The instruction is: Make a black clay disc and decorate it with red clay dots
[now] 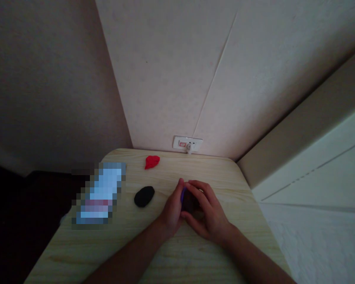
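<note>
Between my two hands, above the middle of the wooden table, is a purple piece [183,194] that looks like modelling clay. Its edge shows along my left palm, while the rest is shaded or covered by fingers. My left hand [174,211] stands on its side and supports the piece from the left. From the right, my right hand [208,211] curls its fingers and thumb round to it, fingertips against the piece. A black flattened oval of similar stuff [144,196] lies left of my hands. Farther back sits a small crumpled red lump [152,161].
A blurred-out phone or tablet with a lit screen [102,193] lies at the table's left edge. Behind the light wooden table [225,260], a wall socket [187,144] holds a white plug. A pale cabinet or bed part [307,157] stands close on the right.
</note>
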Motion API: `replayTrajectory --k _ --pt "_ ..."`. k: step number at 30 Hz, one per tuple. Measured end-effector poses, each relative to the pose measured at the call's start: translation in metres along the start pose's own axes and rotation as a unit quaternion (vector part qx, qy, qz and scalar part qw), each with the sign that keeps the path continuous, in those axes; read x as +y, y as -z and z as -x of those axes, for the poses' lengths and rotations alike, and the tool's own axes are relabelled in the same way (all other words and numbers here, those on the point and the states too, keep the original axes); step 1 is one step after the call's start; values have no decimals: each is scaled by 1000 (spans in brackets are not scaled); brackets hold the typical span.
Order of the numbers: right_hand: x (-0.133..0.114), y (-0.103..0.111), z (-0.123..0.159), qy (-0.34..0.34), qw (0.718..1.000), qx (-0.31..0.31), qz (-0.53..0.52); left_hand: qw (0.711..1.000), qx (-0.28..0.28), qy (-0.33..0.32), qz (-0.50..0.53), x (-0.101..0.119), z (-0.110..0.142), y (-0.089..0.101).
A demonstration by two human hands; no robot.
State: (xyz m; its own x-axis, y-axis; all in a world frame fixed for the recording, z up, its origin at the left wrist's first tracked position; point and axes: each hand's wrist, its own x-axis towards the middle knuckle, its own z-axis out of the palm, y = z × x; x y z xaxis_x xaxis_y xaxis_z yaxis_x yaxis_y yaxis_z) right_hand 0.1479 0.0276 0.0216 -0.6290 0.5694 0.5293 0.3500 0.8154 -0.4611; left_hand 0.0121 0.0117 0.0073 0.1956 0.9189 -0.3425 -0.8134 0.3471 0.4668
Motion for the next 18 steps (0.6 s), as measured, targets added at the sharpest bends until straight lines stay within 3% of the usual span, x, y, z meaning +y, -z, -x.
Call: replayTrajectory --k 12,18 --pt "0 2 -5 30 999 -28 -10 997 -47 50 36 7 5 -4" --pt "-5 -1 -3 24 999 -13 29 1000 -2 14 10 6 5 -6"
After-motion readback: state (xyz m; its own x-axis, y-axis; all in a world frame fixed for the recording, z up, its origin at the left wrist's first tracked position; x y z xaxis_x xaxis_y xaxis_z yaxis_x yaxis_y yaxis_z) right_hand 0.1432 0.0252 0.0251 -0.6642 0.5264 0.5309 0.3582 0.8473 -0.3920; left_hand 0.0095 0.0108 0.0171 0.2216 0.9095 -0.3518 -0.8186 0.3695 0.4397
